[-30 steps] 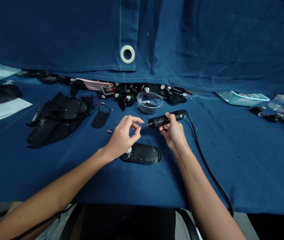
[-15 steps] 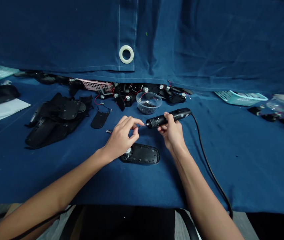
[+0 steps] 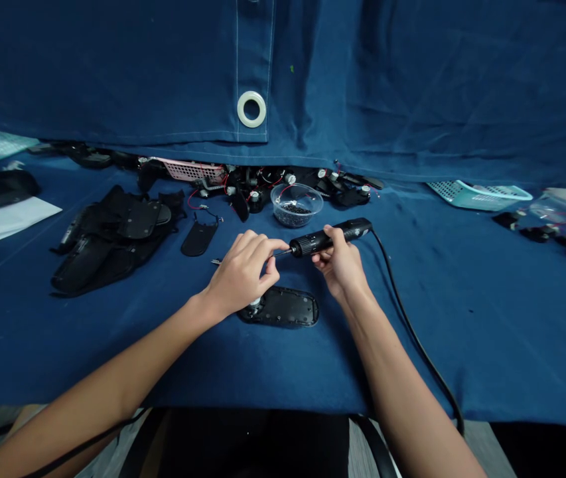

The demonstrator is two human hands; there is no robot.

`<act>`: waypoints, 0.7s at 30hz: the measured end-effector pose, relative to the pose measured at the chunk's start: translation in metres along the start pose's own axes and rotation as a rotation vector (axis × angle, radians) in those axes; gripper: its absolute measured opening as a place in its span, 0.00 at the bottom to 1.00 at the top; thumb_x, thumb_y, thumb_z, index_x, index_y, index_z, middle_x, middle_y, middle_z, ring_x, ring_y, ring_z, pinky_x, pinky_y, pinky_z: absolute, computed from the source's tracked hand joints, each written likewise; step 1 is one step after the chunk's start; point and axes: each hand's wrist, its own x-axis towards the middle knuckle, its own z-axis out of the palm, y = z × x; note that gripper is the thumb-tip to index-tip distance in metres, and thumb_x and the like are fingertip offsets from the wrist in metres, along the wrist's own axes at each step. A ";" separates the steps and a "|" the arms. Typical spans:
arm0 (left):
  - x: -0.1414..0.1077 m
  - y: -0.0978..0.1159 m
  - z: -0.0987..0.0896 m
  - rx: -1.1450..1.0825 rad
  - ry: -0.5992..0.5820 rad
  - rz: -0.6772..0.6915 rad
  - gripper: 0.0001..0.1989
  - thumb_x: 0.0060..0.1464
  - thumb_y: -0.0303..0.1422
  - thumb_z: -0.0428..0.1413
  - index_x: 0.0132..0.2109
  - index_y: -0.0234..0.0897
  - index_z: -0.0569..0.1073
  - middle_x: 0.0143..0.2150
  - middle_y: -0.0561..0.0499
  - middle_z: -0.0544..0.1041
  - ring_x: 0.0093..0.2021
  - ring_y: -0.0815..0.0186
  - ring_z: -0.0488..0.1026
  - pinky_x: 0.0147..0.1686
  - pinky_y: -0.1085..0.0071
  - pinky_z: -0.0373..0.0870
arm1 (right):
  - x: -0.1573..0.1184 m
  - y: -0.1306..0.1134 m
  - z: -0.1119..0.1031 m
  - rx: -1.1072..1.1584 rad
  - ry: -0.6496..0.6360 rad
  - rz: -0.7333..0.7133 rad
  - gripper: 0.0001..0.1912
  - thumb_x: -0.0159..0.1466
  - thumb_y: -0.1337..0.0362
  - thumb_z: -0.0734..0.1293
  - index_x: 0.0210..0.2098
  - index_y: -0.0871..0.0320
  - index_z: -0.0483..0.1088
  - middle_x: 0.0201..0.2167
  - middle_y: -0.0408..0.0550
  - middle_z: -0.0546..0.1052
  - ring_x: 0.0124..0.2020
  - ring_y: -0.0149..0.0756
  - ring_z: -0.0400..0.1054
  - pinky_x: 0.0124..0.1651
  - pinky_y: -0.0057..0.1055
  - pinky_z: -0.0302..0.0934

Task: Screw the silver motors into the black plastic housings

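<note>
1. Blue cloth (image 3: 486,299) lay under everything; blue curtain (image 3: 412,86) with a pale ring (image 3: 251,109) hung beyond the bowl (image 3: 314,206).
2. Bowl was clear, with small dark pieces inside.
3. Right hand (image 3: 343,264), nearer the person than the bowl and to its right, was clamped round the driver (image 3: 332,238), thumb on top.
4. Driver lay roughly level in the grip, just on the person's side of the bowl, bit (image 3: 283,252) pointing left; its cord (image 3: 409,322) ran off the right end toward the person.
5. Left hand (image 3: 243,272), nearer the person than the bowl and to its left, had thumb and index at the bit; couldn't tell if they were pinched together on it.
6. Shell (image 3: 290,307) lay flat on the cloth, on the person's side of the bowl; its left end, with a silvery round part (image 3: 254,303), was partly hidden by the left hand.
7. Small black plate (image 3: 200,239) with wires lay left of the bowl; black pile (image 3: 108,242) farther left.
8. Pink basket (image 3: 193,170) stood left of and beyond the bowl, teal basket (image 3: 496,197) well to its right.
</note>
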 end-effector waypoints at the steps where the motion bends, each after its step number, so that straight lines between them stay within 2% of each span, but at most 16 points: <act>1: 0.000 0.000 0.000 -0.005 0.010 0.001 0.14 0.56 0.23 0.48 0.50 0.34 0.67 0.33 0.50 0.69 0.37 0.63 0.64 0.40 0.64 0.65 | 0.000 0.000 0.000 0.008 -0.002 0.005 0.14 0.56 0.56 0.67 0.26 0.59 0.61 0.14 0.39 0.63 0.15 0.26 0.60 0.17 0.21 0.53; 10: -0.001 0.000 0.000 -0.016 0.063 -0.004 0.14 0.57 0.26 0.52 0.51 0.35 0.66 0.36 0.49 0.72 0.40 0.62 0.67 0.43 0.62 0.66 | 0.000 -0.003 0.000 0.070 -0.016 0.083 0.14 0.58 0.56 0.66 0.27 0.61 0.63 0.18 0.45 0.69 0.15 0.24 0.59 0.16 0.20 0.52; 16: -0.001 -0.002 -0.002 0.012 0.184 -0.011 0.10 0.55 0.28 0.55 0.45 0.38 0.66 0.35 0.51 0.73 0.38 0.62 0.69 0.43 0.62 0.66 | 0.001 -0.004 -0.001 0.080 -0.009 0.078 0.14 0.57 0.56 0.66 0.27 0.60 0.62 0.18 0.46 0.70 0.16 0.25 0.60 0.15 0.20 0.53; 21: -0.001 -0.002 -0.001 0.037 0.206 0.002 0.09 0.54 0.28 0.56 0.43 0.38 0.67 0.34 0.51 0.74 0.37 0.63 0.70 0.41 0.63 0.65 | 0.001 -0.003 -0.002 0.090 -0.014 0.072 0.14 0.57 0.56 0.67 0.27 0.60 0.62 0.18 0.45 0.69 0.16 0.25 0.60 0.15 0.20 0.53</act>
